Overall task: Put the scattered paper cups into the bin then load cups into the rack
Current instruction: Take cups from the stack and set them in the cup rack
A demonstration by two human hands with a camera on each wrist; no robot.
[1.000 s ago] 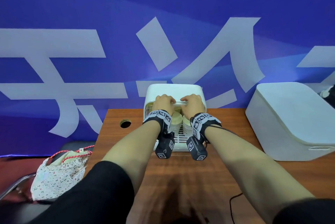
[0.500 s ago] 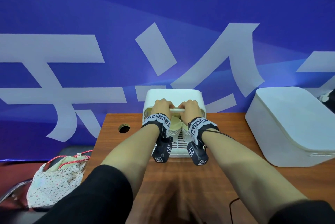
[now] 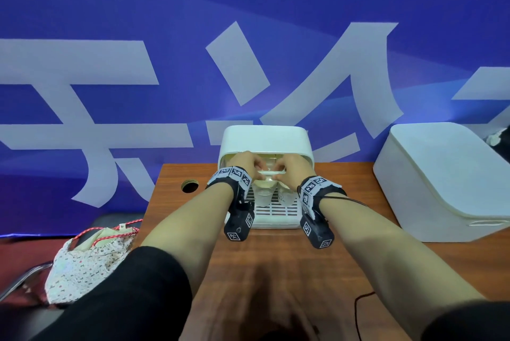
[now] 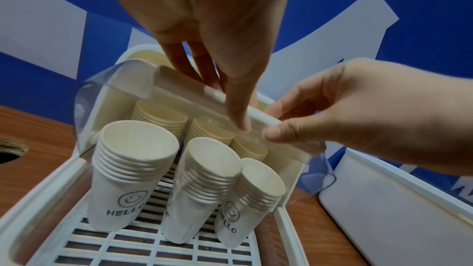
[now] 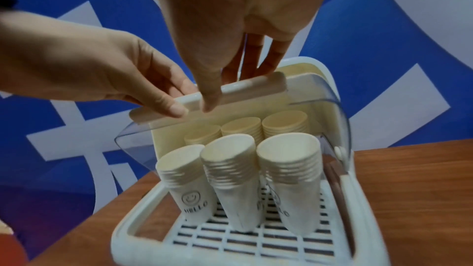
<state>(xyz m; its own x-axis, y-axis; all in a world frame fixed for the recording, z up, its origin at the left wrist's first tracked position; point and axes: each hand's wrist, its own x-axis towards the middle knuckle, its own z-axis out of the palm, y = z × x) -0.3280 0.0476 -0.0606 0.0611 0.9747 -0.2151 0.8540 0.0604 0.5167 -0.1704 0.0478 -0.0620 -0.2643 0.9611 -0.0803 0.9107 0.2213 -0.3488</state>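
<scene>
— Where are the white paper cups (image 4: 133, 171)?

— Stacked upright in the white plastic slotted rack (image 3: 276, 215) on the brown wooden counter (image 3: 276, 271) — three stacks in front, more behind, some printed with a smiley and "HELLO".

— And the hands?

— Both at the rack's clear curved cover (image 5: 330, 96), partly raised. The left hand (image 4: 204, 17) pinches its white handle bar (image 4: 189, 92) between thumb and fingers; the right hand (image 5: 245, 7) does the same just beside it.

— The white lidded plastic bin (image 3: 441, 175)?

— On the counter, right of the rack, apart from it.
</scene>
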